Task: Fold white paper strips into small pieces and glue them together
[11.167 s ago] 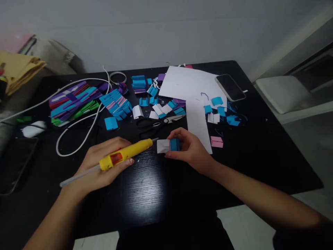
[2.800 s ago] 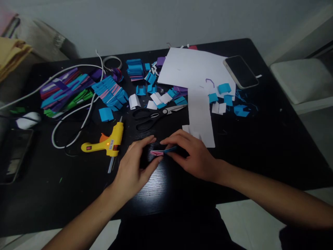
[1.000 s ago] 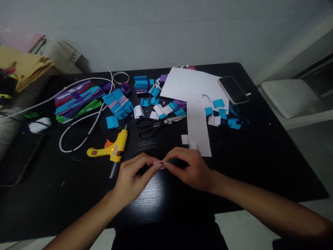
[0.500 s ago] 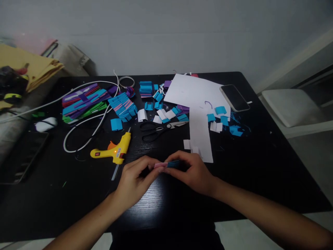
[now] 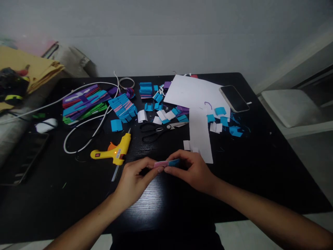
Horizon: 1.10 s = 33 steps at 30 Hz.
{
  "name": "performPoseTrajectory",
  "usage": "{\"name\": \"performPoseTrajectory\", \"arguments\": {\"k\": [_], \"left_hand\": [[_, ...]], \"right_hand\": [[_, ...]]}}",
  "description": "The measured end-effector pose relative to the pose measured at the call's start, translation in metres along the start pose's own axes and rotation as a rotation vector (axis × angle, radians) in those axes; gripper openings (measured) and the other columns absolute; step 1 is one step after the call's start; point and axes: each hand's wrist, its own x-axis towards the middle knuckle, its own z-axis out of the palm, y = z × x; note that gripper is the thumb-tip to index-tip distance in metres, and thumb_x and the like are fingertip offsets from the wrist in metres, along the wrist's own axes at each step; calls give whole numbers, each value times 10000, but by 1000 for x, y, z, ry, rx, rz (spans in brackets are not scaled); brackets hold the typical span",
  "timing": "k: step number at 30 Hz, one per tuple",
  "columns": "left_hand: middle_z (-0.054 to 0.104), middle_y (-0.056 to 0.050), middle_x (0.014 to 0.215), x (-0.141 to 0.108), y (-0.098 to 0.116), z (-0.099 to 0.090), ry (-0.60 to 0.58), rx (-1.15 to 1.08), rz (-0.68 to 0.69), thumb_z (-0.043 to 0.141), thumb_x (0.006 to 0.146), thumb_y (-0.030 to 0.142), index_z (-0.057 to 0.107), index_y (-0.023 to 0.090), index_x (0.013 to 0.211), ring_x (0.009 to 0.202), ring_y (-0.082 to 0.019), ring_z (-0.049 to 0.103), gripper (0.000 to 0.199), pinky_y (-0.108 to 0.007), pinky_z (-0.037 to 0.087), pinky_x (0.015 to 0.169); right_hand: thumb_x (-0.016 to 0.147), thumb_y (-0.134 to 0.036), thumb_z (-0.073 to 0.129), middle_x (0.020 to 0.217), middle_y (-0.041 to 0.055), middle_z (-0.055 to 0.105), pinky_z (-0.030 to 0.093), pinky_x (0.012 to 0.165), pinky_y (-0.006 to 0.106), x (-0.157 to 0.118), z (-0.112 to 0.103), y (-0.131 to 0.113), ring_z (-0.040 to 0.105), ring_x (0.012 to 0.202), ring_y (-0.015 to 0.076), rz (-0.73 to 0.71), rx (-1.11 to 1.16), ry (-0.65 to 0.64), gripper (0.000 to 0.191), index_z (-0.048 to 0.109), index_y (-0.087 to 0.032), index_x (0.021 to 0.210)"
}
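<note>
A: Head view, the only one. Hand states?
B: Left hand: thumb and fingers clamped on the pink paper piece. Right hand: pinching the blue paper piece, thumb right by the seam.
A: So where's the work?
B: Between both hands, above the near half of the black bench. Pink and blue sit end to end, blue end tipped up a little. Bonded or just held touching, can't tell.
A: What changed?
B: Left hand had the yellow glue gun at the first frame. Now the gun lies on the bench left of the hands, orange light lit. A few seconds back the left fingertips were spread round the pink; now they've closed on it. Against the last frame, near static; blue's just tilted up slightly.
A: Meaning?
B: My read: seam getting aligned or pressed, no glue going on right now. Main risk would be the pieces slipping out of line.
A: Nearby?
B: Scissors lie beyond the hands. White paper strip just past the right hand, small white folded pieces at its left edge.
</note>
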Motion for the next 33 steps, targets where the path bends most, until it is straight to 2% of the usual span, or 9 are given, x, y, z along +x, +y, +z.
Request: {"name": "performPoseTrajectory", "arguments": {"k": [5, 9, 17, 22, 26, 29, 33], "left_hand": [[765, -3, 786, 2, 4, 1, -23, 25, 27, 711, 943, 265, 760, 184, 896, 683, -122, 704, 105, -202, 532, 620], [780, 1, 811, 3, 6, 1, 13, 12, 61, 725, 933, 248, 772, 198, 917, 699, -118, 714, 70, -194, 544, 642], [732, 11, 698, 3, 5, -1, 62, -12, -49, 708, 935, 292, 750, 179, 814, 595, -106, 639, 171, -189, 498, 561], [719, 15, 686, 4, 7, -1, 82, -25, -43, 714, 926, 273, 739, 174, 816, 581, -97, 622, 150, -187, 491, 555], [755, 10, 757, 4, 7, -1, 63, 16, 43, 738, 909, 237, 767, 192, 893, 643, -105, 677, 56, -189, 530, 607], [800, -7, 867, 4, 7, 0, 29, 10, 63, 745, 910, 225, 777, 206, 974, 745, -128, 738, 75, -202, 571, 681], [796, -2, 827, 4, 9, -1, 8, -3, 68, 736, 915, 213, 780, 198, 911, 731, -127, 742, 47, -195, 573, 677]], "right_hand": [[857, -337, 818, 879, 14, 811, 536, 717, 291, 0, 0, -3, 733, 802, 174, 6, 22, 17, 132, 794, -227, 925], [846, -356, 830, 871, 21, 816, 542, 698, 294, -1, 0, -4, 740, 789, 180, 30, 24, 18, 149, 804, -224, 912], [790, -375, 875, 918, 33, 817, 599, 776, 309, 1, -1, -1, 762, 845, 189, 84, 148, -20, 258, 796, -211, 973], [770, -393, 884, 871, 38, 812, 624, 750, 313, 3, -1, -5, 757, 756, 171, 154, 259, -19, 273, 801, -195, 939], [778, -405, 878, 808, 31, 802, 621, 721, 308, 3, -1, -5, 755, 734, 171, 144, 243, 8, 263, 802, -189, 908], [799, -391, 866, 824, 25, 808, 618, 762, 310, 1, 0, -2, 763, 768, 172, 108, 194, 8, 225, 807, -201, 905], [841, -388, 834, 897, 24, 827, 611, 787, 311, -1, 0, 1, 776, 839, 189, 48, 67, -37, 196, 823, -227, 953]]}}
